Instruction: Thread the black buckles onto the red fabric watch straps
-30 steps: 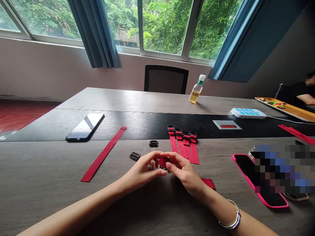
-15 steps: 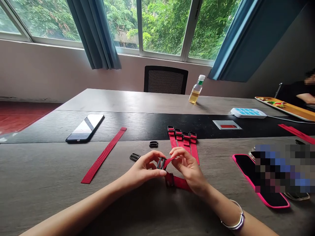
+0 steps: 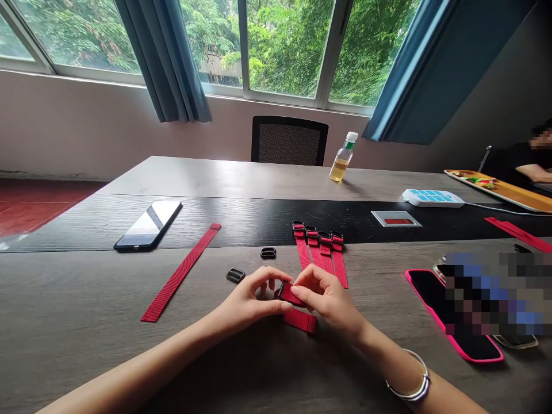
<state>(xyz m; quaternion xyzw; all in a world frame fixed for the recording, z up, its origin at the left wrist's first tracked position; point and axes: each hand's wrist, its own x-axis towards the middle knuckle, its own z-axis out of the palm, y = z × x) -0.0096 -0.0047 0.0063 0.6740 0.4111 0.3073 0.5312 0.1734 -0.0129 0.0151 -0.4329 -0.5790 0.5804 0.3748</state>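
Our L hand pinches the blk buckle btwn thumb & index; our R hand pinches the red strap right beside it, over the table. Vs. a sec ago, R fingertips are lower & the strap covers the buckle rather than being pulled up off it. Its lower part hangs below our fingers.

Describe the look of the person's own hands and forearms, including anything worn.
The left hand and right hand wear no gloves, and no sleeves show on the forearms. A rounded, silver-coloured bangle with a purplish tint circles the right one; the left shows no bracelet.
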